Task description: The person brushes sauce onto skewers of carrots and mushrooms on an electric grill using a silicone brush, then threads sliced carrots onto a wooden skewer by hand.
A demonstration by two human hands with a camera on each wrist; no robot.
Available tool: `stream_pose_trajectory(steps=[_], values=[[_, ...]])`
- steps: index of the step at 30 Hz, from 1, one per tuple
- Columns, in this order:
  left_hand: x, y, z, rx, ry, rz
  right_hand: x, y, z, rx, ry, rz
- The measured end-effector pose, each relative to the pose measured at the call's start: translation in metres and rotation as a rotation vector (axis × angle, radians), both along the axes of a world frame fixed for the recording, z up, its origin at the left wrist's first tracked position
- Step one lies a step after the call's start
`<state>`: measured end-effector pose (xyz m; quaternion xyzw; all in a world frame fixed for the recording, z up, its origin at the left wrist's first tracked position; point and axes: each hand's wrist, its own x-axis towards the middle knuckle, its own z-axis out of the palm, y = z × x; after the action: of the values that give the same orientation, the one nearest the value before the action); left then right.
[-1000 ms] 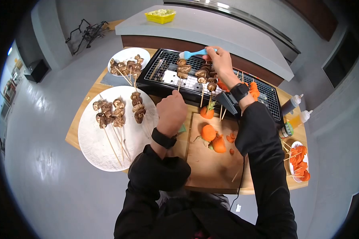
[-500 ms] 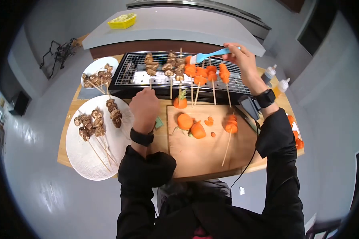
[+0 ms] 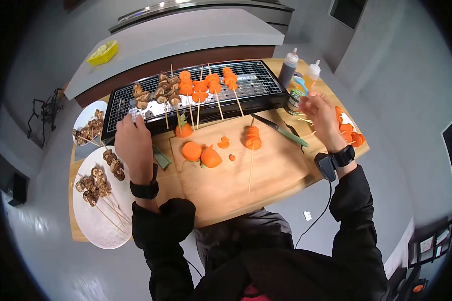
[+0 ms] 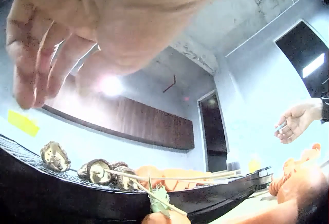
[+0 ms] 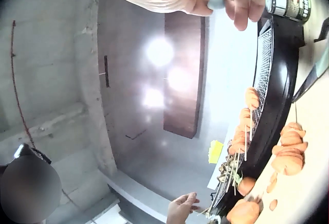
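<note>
My right hand pinches a blue basting brush by its handle; in the right wrist view part of the brush shows between thumb and fingers. Right beside this hand is a jar with a green label. My left hand hovers at the grill's near left edge, fingers hanging loosely with nothing seen in them in the left wrist view. Just beyond its fingertips, a mushroom skewer lies on the grill. More mushroom skewers and several carrot skewers lie farther right on the grate.
A cutting board bears carrot pieces, a carrot skewer and a knife. Mushroom skewers lie on a large white plate and a smaller one. Squeeze bottles stand at the back right.
My right hand has carried the brush from over the grill rightward to the jar. The left hand stays near the same mushroom skewer. My view has turned toward the right.
</note>
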<state>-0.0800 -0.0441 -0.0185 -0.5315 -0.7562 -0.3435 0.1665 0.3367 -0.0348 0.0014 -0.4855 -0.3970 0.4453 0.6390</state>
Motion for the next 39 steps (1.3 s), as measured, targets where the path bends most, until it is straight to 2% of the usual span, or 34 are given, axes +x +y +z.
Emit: stream_pose_trajectory(steps=[1,9,11,14,17,22,31,34,35,38,39], values=[[0.002,-0.001,0.001,0.155,0.06,-0.015,0.003,-0.001,-0.006,0.0,0.002,-0.007],[0.027,-0.016,0.016,0.126,0.013,-0.166,0.008,-0.001,-0.022,-0.125,0.06,0.023],[0.035,-0.023,0.022,-0.022,-0.069,-0.176,0.01,0.002,-0.026,-0.148,0.083,0.078],[0.033,-0.021,0.015,-0.099,-0.117,-0.23,0.011,0.006,-0.029,-0.186,0.072,0.126],[0.037,-0.026,0.014,-0.111,-0.115,-0.231,0.018,0.017,-0.035,-0.19,0.06,0.229],[0.047,-0.04,0.023,-0.19,-0.165,-0.226,0.023,0.032,-0.035,-0.249,0.041,0.266],[0.046,-0.054,0.018,-0.183,-0.106,-0.274,0.012,0.01,-0.016,-0.261,-0.078,0.25],[0.052,-0.061,0.023,-0.189,-0.109,-0.315,0.007,0.005,-0.014,-0.178,-0.294,0.141],[0.054,-0.064,0.023,-0.166,-0.108,-0.348,0.002,0.002,-0.012,-0.18,-0.293,0.141],[0.066,-0.077,0.025,-0.141,-0.093,-0.425,-0.017,-0.019,-0.004,0.074,-0.646,0.101],[0.072,-0.082,0.024,-0.136,-0.079,-0.47,-0.022,-0.027,-0.001,0.068,-0.646,0.1]])
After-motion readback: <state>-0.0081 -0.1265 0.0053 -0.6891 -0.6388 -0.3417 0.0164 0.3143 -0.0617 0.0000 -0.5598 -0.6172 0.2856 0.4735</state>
